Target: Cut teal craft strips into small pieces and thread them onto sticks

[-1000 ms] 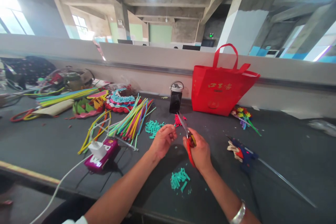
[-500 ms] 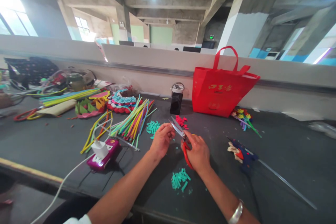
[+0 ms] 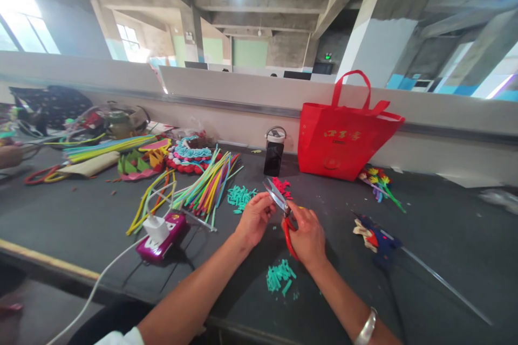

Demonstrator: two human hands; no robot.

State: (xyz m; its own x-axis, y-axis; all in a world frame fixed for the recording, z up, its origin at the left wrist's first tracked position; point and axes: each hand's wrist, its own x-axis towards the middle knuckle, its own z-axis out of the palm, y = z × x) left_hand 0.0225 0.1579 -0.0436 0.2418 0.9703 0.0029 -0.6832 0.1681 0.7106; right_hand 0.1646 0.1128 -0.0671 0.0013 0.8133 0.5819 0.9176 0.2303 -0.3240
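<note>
**Scissors in right hand, left hand pinched at the blades**

Grips scissors (image 3: 278,198) in right hand (image 3: 308,236), fingers closed about the red handles. Points the steel blades up and away from the body, slanting across toward left hand (image 3: 254,221). Holds left hand just beside the blades, fingers curled, thumb and fingertips pinched shut. Cannot tell what, if anything, sits in that pinch: too small. Holds both hands close together above the dark table (image 3: 437,215).

Logged around the hands:
- heap of teal cut pieces (image 3: 280,276) on the table, nearer the body than both hands, between the forearms
- second teal heap (image 3: 239,197) just beyond left hand
- red cut pieces (image 3: 282,186) just beyond the blade tips
- black bottle (image 3: 274,153) upright, farther out past the red pieces
- red tote bag (image 3: 343,129) well beyond right hand, upright
- blue glue gun (image 3: 378,238) lying right of right hand, apart from it
- bundle of coloured strips (image 3: 208,183) out to the left of left hand
- purple power strip (image 3: 162,233) with a white plug, left of the left forearm
- silver bangle (image 3: 366,326) on the right wrist
</note>
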